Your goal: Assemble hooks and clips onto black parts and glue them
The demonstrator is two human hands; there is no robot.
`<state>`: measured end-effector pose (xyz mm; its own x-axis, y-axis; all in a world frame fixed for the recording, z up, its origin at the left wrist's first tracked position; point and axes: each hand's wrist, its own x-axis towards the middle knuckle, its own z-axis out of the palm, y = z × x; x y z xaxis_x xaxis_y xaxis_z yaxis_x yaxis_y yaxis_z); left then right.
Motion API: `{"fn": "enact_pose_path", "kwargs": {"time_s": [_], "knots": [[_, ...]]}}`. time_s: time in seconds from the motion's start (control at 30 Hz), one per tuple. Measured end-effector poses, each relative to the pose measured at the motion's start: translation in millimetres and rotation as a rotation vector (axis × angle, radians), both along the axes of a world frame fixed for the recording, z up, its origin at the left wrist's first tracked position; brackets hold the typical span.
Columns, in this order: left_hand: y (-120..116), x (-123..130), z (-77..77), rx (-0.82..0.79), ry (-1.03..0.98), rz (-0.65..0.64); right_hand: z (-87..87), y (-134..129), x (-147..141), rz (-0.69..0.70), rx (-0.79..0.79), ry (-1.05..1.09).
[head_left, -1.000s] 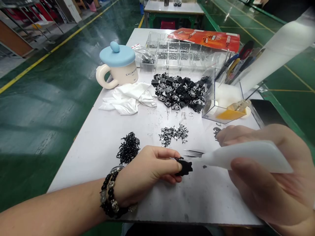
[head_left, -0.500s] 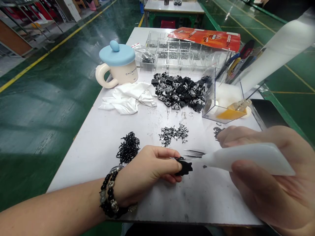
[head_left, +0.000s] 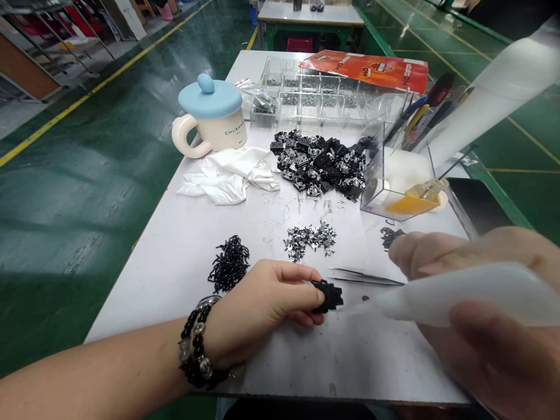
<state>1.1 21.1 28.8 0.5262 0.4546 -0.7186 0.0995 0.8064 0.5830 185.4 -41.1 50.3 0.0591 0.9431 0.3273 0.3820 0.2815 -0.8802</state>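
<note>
Between thumb and fingers, my left hand (head_left: 271, 297) pinches a small flat black part (head_left: 331, 296) with notched edges. My right hand (head_left: 490, 332), blurred by motion, is closed around a white squeeze bottle (head_left: 472, 294) with a thin nozzle. The nozzle tip points left, close to the black part's lower right edge; whether they touch I cannot tell. Tweezers (head_left: 365, 276) lie on the table just beyond, with a tiny dark piece (head_left: 366, 298) near them. A heap of thin black curved pieces (head_left: 230, 262) is beside my left hand, and small silver metal pieces (head_left: 310, 239) lie ahead.
Farther back is a pile of black and metal assemblies (head_left: 321, 160). A lidded mug (head_left: 219, 119) and a white cloth (head_left: 234, 173) stand at left. A clear tool holder (head_left: 396, 186) is at right, near a dark phone-like slab (head_left: 481, 201). A compartment box (head_left: 301, 114) sits behind.
My right hand has drawn the squeeze bottle to the right and slightly down, away from the black part. More of the tweezers shows. My left hand has hardly moved.
</note>
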Motion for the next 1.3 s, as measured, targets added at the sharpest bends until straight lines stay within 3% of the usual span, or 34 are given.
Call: {"fn": "enact_pose_path", "kwargs": {"time_s": [0.37,0.5,0.63,0.8,1.0,1.17,1.3], "knots": [[0.0,-0.1,-0.1,0.027,-0.017,-0.002,-0.2,1.2,-10.2,0.085,-0.012,0.116],[0.4,-0.1,0.7,0.029,-0.005,-0.031,-0.4,-2.8,-10.6,-0.002,0.013,0.131],[-1.6,-0.8,-1.0,0.031,-0.013,0.019,4.8,6.4,-6.5,-0.067,0.025,0.275],[-4.3,-0.8,-2.0,0.077,0.008,0.006,4.1,48.2,1.4,-0.241,0.302,0.412],[-4.8,-0.6,-2.6,0.123,-0.039,-0.021,-22.2,105.4,-19.7,0.058,-0.04,-0.053],[-6.1,-0.7,-0.3,0.141,-0.024,-0.024,-44.9,135.2,-59.4,0.137,-0.051,-0.289],[-5.2,-1.0,-1.3,0.16,-0.032,-0.027,-30.2,129.8,-53.5,0.141,0.049,-0.466]]}}
